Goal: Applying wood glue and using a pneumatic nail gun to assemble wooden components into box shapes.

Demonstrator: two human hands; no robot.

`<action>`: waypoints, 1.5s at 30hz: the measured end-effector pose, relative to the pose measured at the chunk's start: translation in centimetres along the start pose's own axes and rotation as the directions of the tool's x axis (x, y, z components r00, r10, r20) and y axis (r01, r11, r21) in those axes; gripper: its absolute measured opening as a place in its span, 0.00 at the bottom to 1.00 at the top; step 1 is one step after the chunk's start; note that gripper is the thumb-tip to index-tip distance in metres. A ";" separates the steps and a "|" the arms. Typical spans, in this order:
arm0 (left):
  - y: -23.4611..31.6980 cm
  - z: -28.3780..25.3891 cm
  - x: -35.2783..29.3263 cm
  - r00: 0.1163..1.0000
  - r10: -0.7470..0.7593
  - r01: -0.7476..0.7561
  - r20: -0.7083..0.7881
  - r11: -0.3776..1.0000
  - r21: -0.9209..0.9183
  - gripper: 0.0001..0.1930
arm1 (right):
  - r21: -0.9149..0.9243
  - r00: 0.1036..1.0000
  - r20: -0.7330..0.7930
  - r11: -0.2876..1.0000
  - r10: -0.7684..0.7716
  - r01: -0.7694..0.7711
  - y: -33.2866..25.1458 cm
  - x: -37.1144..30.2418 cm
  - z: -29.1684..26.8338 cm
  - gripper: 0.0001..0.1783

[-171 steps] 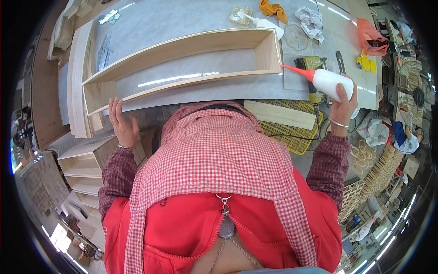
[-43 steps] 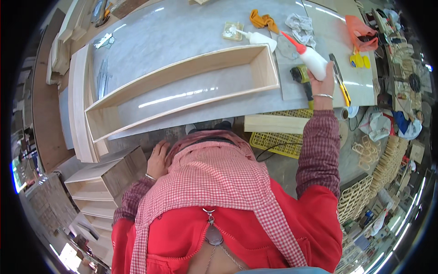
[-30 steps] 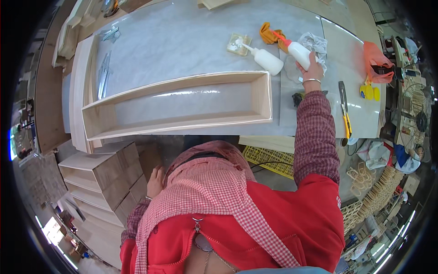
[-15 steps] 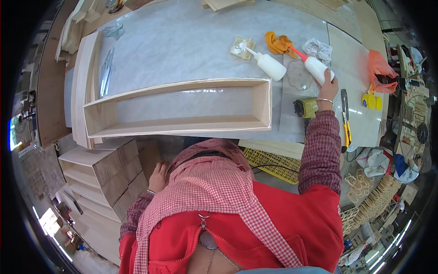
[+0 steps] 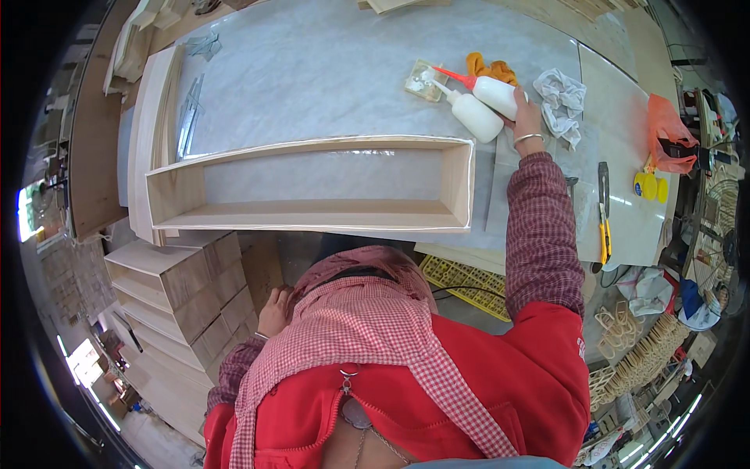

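Note:
My right hand point(image 5: 526, 119) is wrapped round the base of a white squeeze bottle with a long red nozzle point(image 5: 494, 94). That bottle lies low over the tabletop, its nozzle pointing left toward a small clear dish point(image 5: 423, 80) smeared with white paste. A second white squeeze bottle point(image 5: 478, 119) lies just in front, its white nozzle tip at the dish. Beyond the held bottle is a crumpled orange cloth point(image 5: 491, 68). My left hand point(image 5: 273, 314) hangs beside my apron, holding nothing I can see, its fingers loosely bent. A long open wooden frame point(image 5: 328, 216) lies nearest me on the table.
Right of my hand are a white cloth point(image 5: 561, 98), a yellow-and-black utility knife point(image 5: 604, 215), yellow tape-like rolls point(image 5: 650, 186) and an orange plastic bag point(image 5: 669, 133). Wooden boards point(image 5: 152, 148) stack at left, above wooden boxes point(image 5: 176, 289). A yellow crate point(image 5: 469, 288) sits below the table.
My right hand has carried the red-nozzled bottle left, from near the white cloth to beside the other bottle. The view has shifted slightly. My left hand stays by the apron.

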State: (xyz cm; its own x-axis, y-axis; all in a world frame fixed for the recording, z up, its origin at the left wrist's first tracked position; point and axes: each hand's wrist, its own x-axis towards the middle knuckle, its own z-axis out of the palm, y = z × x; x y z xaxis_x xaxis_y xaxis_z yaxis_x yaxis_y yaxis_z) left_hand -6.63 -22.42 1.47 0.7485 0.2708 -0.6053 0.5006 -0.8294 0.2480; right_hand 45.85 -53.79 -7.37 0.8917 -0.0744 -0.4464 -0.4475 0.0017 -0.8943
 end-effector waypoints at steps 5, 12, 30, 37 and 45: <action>-1.6 -0.8 1.7 0.987 0.162 -0.162 0.009 0.986 0.042 0.18 | -0.513 0.975 -0.034 0.841 -0.221 0.173 0.9 3.3 -3.2 0.26; -8.9 -1.5 5.1 0.952 0.164 -0.220 0.259 0.953 0.206 0.19 | -0.256 0.861 -0.171 0.866 -0.479 0.430 1.5 -14.3 -5.4 0.12; -13.9 1.6 7.6 0.830 0.255 -0.329 0.497 0.942 0.067 0.18 | 0.021 0.650 -0.572 0.800 0.501 -0.599 50.1 -29.2 2.9 0.12; -13.2 3.9 6.7 0.864 0.093 -0.189 0.496 0.971 0.148 0.18 | 0.426 0.430 -0.635 0.754 0.642 -0.499 61.4 -22.7 5.7 0.12; -12.8 4.6 6.5 0.847 0.146 -0.210 0.510 0.975 0.069 0.20 | 0.518 0.544 -0.592 0.798 0.595 -0.309 55.4 -27.7 1.1 0.11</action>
State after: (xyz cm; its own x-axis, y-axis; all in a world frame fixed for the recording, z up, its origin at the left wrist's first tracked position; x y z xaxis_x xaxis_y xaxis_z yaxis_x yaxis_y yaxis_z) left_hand -10.20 -12.25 -9.11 0.4856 -0.1411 -0.8627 0.3009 -0.8996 0.3166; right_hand -3.58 -50.53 -44.59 0.1789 -0.6297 -0.7560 -0.5981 0.5405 -0.5918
